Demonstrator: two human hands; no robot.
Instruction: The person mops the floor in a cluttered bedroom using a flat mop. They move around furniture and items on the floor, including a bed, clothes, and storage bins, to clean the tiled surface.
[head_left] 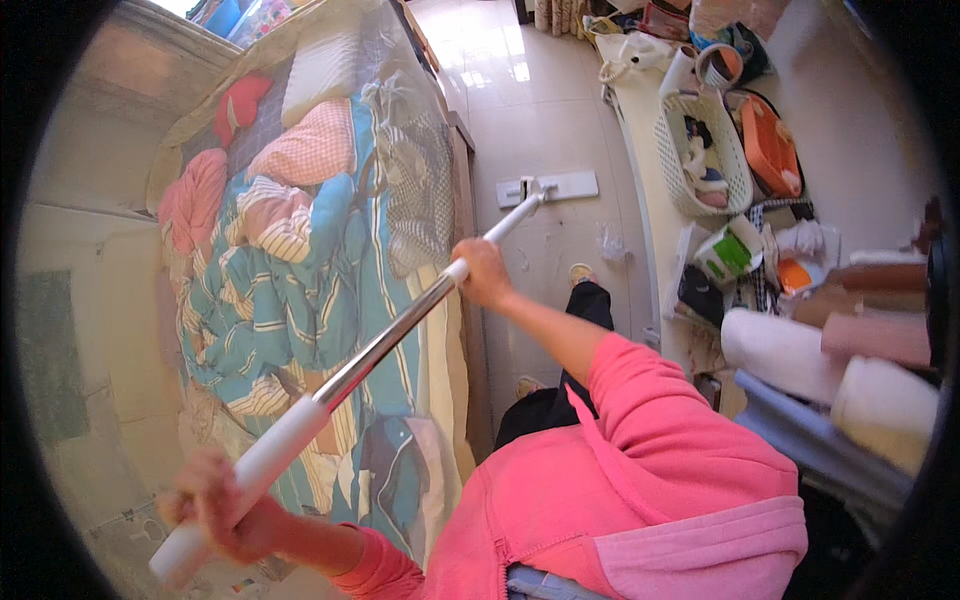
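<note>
Two hands [215, 505] on a mop [547, 187], pale tiled floor [520, 110] (bed [300, 250] alongside).

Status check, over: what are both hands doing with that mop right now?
Left hand shut on mop handle's white end; right hand shut higher up. Mop head flat on tiled floor. Bed close left, plastic scrap near.

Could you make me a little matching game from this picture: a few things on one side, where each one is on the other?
Things:
1. mop head
2. white basket
3. left hand
4. right hand

Places:
A. on the white grip at the handle's top end
B. flat on the tiled floor
C. partway down the handle
D. on the shelf at the right

Pairs: 1-B, 2-D, 3-A, 4-C
</note>
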